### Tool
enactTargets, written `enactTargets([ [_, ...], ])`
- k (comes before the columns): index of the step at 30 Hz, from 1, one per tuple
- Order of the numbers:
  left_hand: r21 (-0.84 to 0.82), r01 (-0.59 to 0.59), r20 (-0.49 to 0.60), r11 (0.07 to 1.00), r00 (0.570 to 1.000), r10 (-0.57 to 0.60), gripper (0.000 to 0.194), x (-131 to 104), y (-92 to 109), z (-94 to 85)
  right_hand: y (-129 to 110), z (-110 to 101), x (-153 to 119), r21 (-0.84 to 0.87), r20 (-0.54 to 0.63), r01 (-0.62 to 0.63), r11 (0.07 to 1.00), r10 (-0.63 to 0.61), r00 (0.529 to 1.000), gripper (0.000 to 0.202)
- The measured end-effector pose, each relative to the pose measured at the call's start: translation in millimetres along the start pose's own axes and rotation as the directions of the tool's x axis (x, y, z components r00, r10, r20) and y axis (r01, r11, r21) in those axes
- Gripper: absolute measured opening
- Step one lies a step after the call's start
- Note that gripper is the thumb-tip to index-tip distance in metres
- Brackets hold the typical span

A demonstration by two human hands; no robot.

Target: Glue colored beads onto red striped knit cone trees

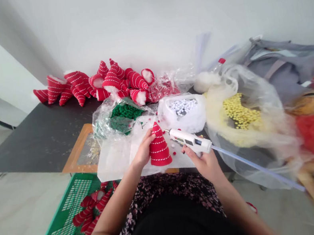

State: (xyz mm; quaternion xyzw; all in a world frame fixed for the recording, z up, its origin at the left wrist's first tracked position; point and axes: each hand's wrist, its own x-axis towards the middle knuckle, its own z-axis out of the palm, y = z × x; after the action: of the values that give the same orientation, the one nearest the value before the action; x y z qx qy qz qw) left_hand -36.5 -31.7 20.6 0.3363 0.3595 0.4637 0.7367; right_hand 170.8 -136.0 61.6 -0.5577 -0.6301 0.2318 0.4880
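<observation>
My left hand (144, 149) grips a red cone-shaped fabric tree (159, 147) with white stitched stripes, keeping it upright above the white paper (119, 160). In my right hand (204, 162) is a white glue gun (189, 140), its nozzle aimed left at the upper right side of the cone. I cannot tell whether the nozzle touches the fabric. A long glue stick (253, 165) sticks out of the gun's back end. Just beyond the cone lie a bag of green pompoms (126, 113) and a bag of white pompoms (184, 106).
Red striped cones (110, 79) with white stuffing are heaped along the wall. A bag of yellow pompoms (241, 110) stands right. More red pieces fill a green crate (58, 228) at lower left. A wooden frame (76, 152) lies on the dark table (35, 135).
</observation>
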Motion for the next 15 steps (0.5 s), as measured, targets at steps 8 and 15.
enactTargets([
  [8, 0.097, -0.017, 0.077, 0.995, 0.997, 0.009, 0.042, -1.8, -2.1, -2.4, 0.0, 0.8, -0.7, 0.032, 0.019, -0.042, 0.999, 0.041, 0.999, 0.034],
  [15, 0.106, -0.024, 0.092, 0.994, 0.996, 0.014, 0.040, -3.7, -1.6, -1.0, -1.8, 1.6, -1.4, 0.044, 0.031, -0.083, 0.996, 0.082, 0.996, 0.033],
])
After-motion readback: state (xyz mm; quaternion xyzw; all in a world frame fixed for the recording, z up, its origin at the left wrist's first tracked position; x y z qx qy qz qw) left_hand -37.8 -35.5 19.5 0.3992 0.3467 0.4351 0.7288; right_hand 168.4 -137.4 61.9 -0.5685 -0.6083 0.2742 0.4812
